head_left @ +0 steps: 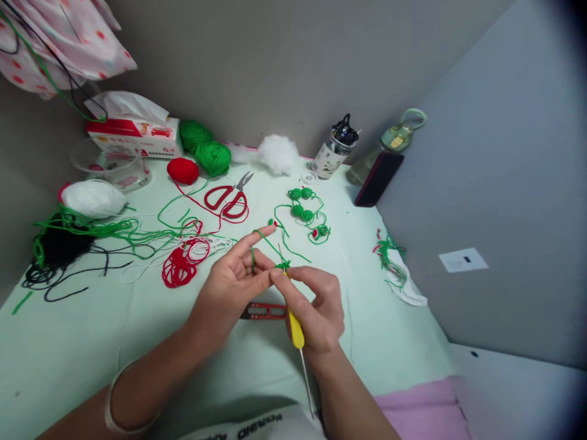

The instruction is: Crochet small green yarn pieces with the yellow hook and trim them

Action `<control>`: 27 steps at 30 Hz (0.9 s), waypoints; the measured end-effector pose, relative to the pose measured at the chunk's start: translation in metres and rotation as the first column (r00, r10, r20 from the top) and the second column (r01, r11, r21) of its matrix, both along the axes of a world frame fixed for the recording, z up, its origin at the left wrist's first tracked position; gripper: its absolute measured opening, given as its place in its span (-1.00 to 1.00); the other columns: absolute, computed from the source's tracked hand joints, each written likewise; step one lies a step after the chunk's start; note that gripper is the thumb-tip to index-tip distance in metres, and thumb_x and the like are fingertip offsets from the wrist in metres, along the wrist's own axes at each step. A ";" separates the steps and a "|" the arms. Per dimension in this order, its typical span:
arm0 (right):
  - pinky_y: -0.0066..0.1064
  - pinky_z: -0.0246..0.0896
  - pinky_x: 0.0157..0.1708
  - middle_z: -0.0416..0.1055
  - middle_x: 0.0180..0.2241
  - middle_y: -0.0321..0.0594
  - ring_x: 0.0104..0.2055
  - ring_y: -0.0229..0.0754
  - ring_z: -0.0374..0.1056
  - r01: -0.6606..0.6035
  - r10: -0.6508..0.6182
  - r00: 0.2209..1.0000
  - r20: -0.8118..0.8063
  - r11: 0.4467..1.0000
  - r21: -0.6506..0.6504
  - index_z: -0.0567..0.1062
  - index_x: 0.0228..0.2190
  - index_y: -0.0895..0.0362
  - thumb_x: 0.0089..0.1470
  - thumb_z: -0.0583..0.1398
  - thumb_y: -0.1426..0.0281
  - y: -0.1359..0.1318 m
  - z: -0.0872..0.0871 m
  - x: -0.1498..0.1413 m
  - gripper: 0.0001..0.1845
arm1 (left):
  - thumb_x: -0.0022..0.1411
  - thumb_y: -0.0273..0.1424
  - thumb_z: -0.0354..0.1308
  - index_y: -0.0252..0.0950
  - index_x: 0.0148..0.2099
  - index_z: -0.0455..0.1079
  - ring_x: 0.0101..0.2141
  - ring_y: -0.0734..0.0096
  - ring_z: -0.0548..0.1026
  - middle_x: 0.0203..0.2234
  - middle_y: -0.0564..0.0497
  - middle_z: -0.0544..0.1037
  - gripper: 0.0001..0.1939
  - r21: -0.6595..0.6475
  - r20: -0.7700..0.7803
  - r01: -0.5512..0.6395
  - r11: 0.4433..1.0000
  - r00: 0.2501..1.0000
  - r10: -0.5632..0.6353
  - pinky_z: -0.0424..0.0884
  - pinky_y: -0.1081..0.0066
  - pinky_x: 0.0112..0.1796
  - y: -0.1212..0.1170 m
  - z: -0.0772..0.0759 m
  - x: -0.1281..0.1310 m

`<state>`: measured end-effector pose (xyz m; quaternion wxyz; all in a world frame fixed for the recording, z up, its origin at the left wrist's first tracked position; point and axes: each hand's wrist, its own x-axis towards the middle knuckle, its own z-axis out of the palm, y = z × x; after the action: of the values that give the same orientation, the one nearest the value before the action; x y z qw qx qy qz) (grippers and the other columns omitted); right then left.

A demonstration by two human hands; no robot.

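Observation:
My right hand (316, 308) grips a crochet hook (296, 330) by its yellow handle, the metal tip pointing away from me. On the hook's tip sits a small piece of green crochet (283, 265). My left hand (233, 281) pinches that piece between thumb and a finger, and its index finger is stretched out with green yarn looped over it. Under my hands lie red thread snips (266, 311), partly covered. Just beyond the index fingertip is a tiny red and green crocheted piece (274, 224).
Red-handled scissors (227, 198), green yarn balls (213, 157), a red ball (183, 171) and tangled red yarn (180, 266) lie left. Several green crocheted balls (301, 212) lie ahead. White stuffing (277, 154), a pen cup (330, 157), a bottle (367, 165) and a phone (380, 179) stand behind.

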<state>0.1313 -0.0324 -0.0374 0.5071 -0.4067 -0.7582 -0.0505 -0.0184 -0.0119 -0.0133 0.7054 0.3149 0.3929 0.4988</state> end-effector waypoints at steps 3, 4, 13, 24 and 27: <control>-0.25 0.50 -0.20 0.53 -0.16 -0.12 -0.12 -0.11 0.49 -0.110 0.104 0.990 -0.099 0.992 -0.055 0.54 0.05 0.03 0.17 0.23 0.63 0.002 0.002 0.000 -0.54 | 0.18 -0.39 0.37 -0.18 0.27 0.36 -0.50 0.63 0.29 -0.50 0.17 0.38 -0.39 -0.133 0.178 0.133 0.982 0.978 -0.108 0.28 0.58 -0.42 0.001 0.001 -0.002; -0.25 0.50 -0.22 0.54 -0.17 -0.13 -0.14 -0.12 0.50 -0.162 0.143 0.974 -0.177 0.982 -0.100 0.55 0.04 0.03 0.18 0.21 0.64 0.003 0.004 0.001 -0.55 | 0.19 -0.38 0.36 -0.21 0.27 0.36 -0.51 0.63 0.27 -0.52 0.18 0.36 -0.39 -0.166 0.208 0.160 0.973 0.970 -0.124 0.26 0.58 -0.43 0.002 0.001 -0.003; -0.40 0.41 -0.44 0.52 -0.37 -0.26 -0.45 -0.28 0.45 -0.525 -0.016 0.521 -0.853 0.782 -0.335 0.64 -0.29 0.07 0.26 0.20 0.42 0.014 0.015 0.004 -0.82 | 0.20 -0.41 0.36 -0.14 0.23 0.40 -0.39 0.57 0.36 -0.42 0.14 0.43 -0.45 0.032 -0.047 0.023 0.999 0.999 -0.022 0.30 0.57 -0.32 0.006 0.002 -0.011; -0.39 0.38 -0.41 0.47 -0.33 -0.26 -0.38 -0.27 0.43 -0.445 0.013 0.692 -0.722 0.795 -0.412 0.64 -0.22 -0.02 0.26 0.20 0.44 0.013 0.006 -0.005 -0.80 | 0.15 -0.42 0.39 -0.16 0.22 0.40 -0.30 0.48 0.49 -0.35 0.11 0.49 -0.41 0.049 -0.017 -0.012 0.999 1.000 0.013 0.41 0.47 -0.19 0.001 -0.006 0.004; -0.34 0.40 -0.34 0.46 -0.26 -0.22 -0.26 -0.21 0.43 -0.176 0.029 0.902 -0.431 0.936 -0.305 0.63 -0.10 -0.09 0.20 0.24 0.53 0.007 0.004 -0.006 -0.67 | 0.12 -0.45 0.40 -0.16 0.20 0.42 -0.31 0.52 0.47 -0.36 0.12 0.50 -0.41 -0.012 0.089 -0.028 1.000 0.996 0.029 0.39 0.52 -0.22 0.000 -0.004 0.007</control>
<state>0.1253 -0.0255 -0.0338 0.5831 -0.4476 -0.6491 0.1955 -0.0111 -0.0114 -0.0176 0.7168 0.2829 0.3683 0.5202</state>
